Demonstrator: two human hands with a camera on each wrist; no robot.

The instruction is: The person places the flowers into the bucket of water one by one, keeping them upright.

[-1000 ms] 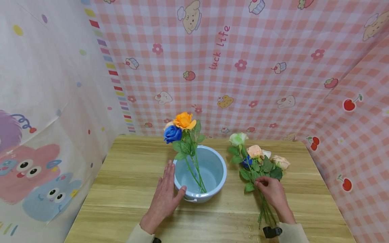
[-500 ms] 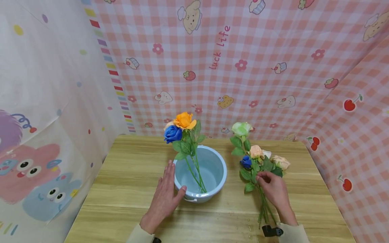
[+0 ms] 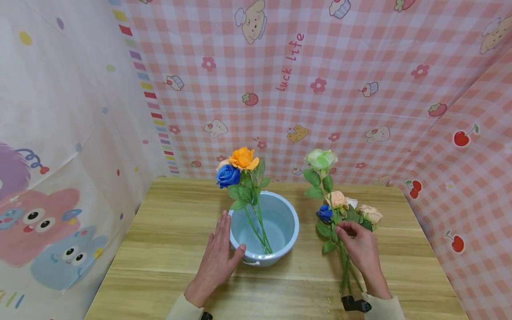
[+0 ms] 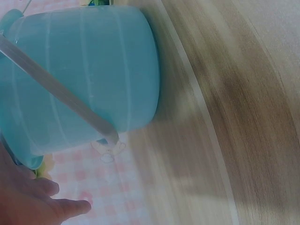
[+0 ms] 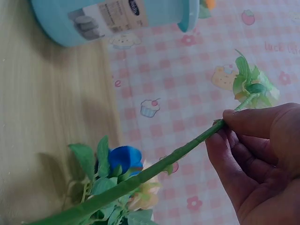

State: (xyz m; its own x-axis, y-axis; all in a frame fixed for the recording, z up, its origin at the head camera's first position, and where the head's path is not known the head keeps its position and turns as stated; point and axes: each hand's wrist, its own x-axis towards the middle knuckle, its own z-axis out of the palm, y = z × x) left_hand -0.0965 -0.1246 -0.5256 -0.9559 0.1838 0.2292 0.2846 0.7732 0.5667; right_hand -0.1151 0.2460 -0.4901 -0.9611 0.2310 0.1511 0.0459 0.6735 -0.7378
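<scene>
My right hand (image 3: 360,246) pinches the green stem of a pale green rose (image 3: 321,159) between thumb and forefinger. In the right wrist view the stem (image 5: 154,171) runs diagonally down from the fingertips, with the bloom (image 5: 255,89) beyond the hand. Below it lies a bunch of roses, among them a blue rose (image 3: 325,213) and a peach rose (image 3: 370,214). My left hand (image 3: 218,255) rests with straight fingers against the left side of a light blue bucket (image 3: 294,231). An orange rose (image 3: 244,158) and a blue rose (image 3: 228,176) stand in the bucket, leaning left.
Everything stands on a wooden table (image 3: 172,231), with small water drops (image 3: 329,300) near its front. A pink checked cloth (image 3: 256,111) hangs behind, and a white printed cloth (image 3: 80,111) hangs at the left. The bucket has a handle (image 4: 61,93) across its side.
The pale green rose has risen out of the bunch in my right hand, its bloom now higher and slightly farther right. My left hand and the bucket stay put.
</scene>
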